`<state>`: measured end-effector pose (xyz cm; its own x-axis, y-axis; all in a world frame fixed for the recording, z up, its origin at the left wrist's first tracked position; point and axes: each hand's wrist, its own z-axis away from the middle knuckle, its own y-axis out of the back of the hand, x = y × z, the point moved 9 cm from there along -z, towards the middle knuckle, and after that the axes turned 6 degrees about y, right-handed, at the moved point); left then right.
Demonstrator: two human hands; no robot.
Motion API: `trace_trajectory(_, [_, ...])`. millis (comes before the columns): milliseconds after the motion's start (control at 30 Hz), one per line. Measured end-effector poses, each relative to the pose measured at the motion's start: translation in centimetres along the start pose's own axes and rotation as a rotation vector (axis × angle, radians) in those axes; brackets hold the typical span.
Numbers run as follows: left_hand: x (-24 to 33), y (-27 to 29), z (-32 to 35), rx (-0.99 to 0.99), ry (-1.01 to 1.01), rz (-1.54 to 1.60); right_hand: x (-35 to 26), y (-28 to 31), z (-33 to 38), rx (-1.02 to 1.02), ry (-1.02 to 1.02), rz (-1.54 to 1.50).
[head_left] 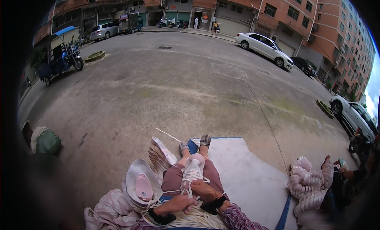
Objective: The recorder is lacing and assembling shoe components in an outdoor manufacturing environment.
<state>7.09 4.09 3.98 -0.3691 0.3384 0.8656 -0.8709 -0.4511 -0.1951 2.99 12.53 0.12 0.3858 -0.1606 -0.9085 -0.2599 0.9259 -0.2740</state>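
A pale pink and white shoe upper [194,163] lies on my lap between my thighs, toe pointing away from me. White shoelace [189,185] runs through its front and hangs loose at the near end. My right hand [202,190] is closed over the near end of the upper, fingers pinching the lace. Just left of it and closer to me, my left hand [176,205] is closed too, fingertips by the lace; what they hold is too small to make out. Below both hands spreads a bundle of cream laces [200,220].
On my left are a shoe upper with pink lining [144,187], a stack of uppers [158,154] and a pink-white heap [111,209]. A white board or sheet [245,170] lies right. Beyond it, more uppers [306,184] lie beside another person. Parked vehicles stand farther off.
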Motion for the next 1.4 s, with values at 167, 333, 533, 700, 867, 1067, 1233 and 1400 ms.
trace_trajectory(167, [0.1, 1.9, -0.3, -0.009, -0.059, 0.314, -0.7, 0.4, -0.3, 0.074, -0.015, -0.029])
trace_trajectory(333, [2.6, 3.3, 1.1, 0.000, -0.120, 0.498, -1.5, 0.6, 0.1, 0.111, 0.010, -0.075])
trace_trajectory(533, [2.6, 5.5, 0.4, 0.058, -0.142, 0.539, -0.3, 0.8, 0.2, 0.097, 0.022, -0.050])
trace_trajectory(700, [3.2, 9.6, -1.8, 0.128, -0.234, 0.778, -0.5, 1.6, 0.1, 0.152, 0.022, -0.074])
trace_trajectory(867, [4.6, 10.8, -2.0, 0.121, -0.243, 0.779, -2.2, 1.8, 0.2, 0.167, 0.025, -0.062])
trace_trajectory(1067, [4.2, 10.4, -1.4, 0.109, -0.237, 0.751, -1.5, 1.2, 0.2, 0.148, 0.002, -0.062])
trace_trajectory(1233, [5.1, 8.9, -0.9, 0.068, -0.198, 0.691, -1.3, 1.2, 0.5, 0.172, 0.016, -0.111])
trace_trajectory(1400, [4.8, 7.7, -0.4, 0.096, -0.127, 0.596, -2.1, 1.1, 0.8, 0.192, 0.033, -0.136])
